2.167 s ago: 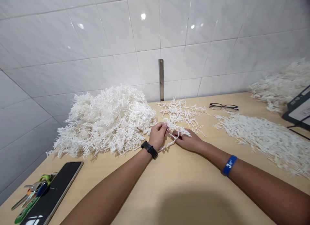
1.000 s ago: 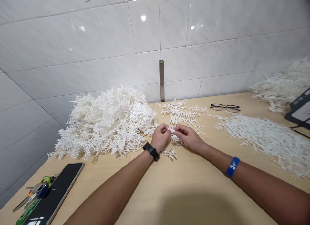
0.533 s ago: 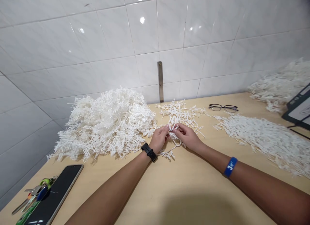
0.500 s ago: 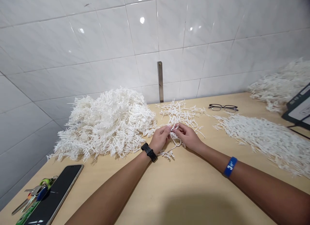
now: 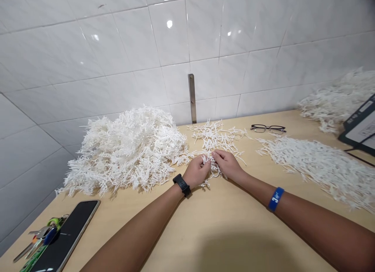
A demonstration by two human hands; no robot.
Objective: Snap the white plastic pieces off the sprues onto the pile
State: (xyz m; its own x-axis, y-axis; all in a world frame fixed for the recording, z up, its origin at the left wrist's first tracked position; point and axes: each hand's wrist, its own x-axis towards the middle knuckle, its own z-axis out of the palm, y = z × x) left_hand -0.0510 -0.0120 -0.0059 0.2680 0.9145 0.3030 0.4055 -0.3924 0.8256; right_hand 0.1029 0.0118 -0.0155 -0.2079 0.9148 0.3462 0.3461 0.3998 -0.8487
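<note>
My left hand (image 5: 198, 171), with a black watch (image 5: 182, 185) at its wrist, is closed on a white branched plastic piece (image 5: 205, 159). Close beside it my right hand (image 5: 227, 163) pinches at the same spot; its fingertips are closed, and what lies in them is too small to make out. A blue wristband (image 5: 275, 199) sits on the right forearm. Under and behind the hands lie loose white branched pieces (image 5: 215, 136). To the left rises a big tangled heap of similar white pieces (image 5: 125, 151).
A flatter spread of white pieces (image 5: 319, 166) covers the right side, with another heap (image 5: 340, 98) behind. Eyeglasses (image 5: 267, 129) lie near the tiled wall (image 5: 123, 53). A dark-edged boxy object (image 5: 360, 127) stands far right. A phone (image 5: 68, 233) and keys (image 5: 43, 233) lie front left.
My left hand has turned and moved slightly right and down, its thumb now over the white piece. My right fingertips have shifted slightly. The view has moved a little.
</note>
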